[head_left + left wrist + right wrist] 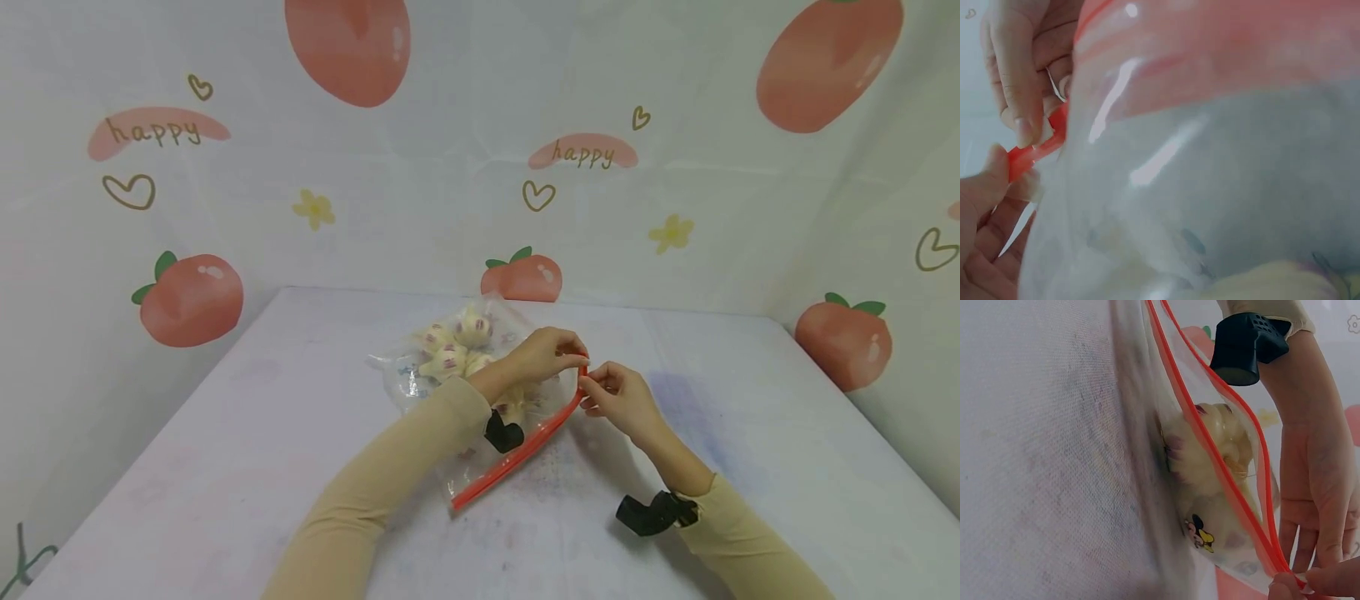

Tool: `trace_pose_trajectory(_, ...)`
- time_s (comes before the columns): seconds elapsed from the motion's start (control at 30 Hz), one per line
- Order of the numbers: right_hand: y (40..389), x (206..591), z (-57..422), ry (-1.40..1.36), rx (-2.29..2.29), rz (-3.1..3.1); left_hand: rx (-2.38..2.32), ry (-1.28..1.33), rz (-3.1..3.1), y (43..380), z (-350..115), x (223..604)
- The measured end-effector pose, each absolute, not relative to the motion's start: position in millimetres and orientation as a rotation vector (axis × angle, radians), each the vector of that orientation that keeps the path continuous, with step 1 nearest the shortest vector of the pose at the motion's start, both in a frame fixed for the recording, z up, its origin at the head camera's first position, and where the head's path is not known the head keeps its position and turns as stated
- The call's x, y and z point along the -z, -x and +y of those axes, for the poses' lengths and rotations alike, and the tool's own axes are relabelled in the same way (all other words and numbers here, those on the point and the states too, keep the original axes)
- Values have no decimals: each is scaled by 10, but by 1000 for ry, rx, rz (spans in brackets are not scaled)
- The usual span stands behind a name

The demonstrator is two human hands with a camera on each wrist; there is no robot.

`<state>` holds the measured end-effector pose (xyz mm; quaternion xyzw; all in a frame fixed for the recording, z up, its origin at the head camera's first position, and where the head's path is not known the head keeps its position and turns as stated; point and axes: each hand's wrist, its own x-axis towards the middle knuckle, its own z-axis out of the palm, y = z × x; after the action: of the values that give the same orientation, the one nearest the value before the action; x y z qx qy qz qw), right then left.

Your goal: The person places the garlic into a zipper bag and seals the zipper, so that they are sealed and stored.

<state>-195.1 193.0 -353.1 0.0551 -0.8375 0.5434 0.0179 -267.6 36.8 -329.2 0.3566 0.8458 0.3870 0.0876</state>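
Note:
A clear zip bag [408, 383] with a red zip strip [517, 458] lies on the table, and pale garlic bulbs [447, 360] show through its plastic. My left hand [542, 354] reaches across the bag and pinches the far end of the strip. Just to its right, my right hand [618, 400] pinches the same strip between thumb and fingers. In the right wrist view, two red edges [1263, 462] of the mouth stand apart and meet at my fingertips. The left wrist view has both hands close together at a bag corner.
A pale cloth covers the table [225, 467], with a bluish stain to the right. Behind it hangs a printed backdrop [450, 192] with fruit, hearts and flowers. A black wrist camera [652, 512] sits under the right wrist and another [504, 432] under the left.

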Motion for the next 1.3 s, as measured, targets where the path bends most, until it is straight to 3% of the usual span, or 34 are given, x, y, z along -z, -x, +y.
trace_pose_trajectory(1.3,1879,3573,1864,-255,-1518,-2750,-1374,-870,2592,2640,376,3274)
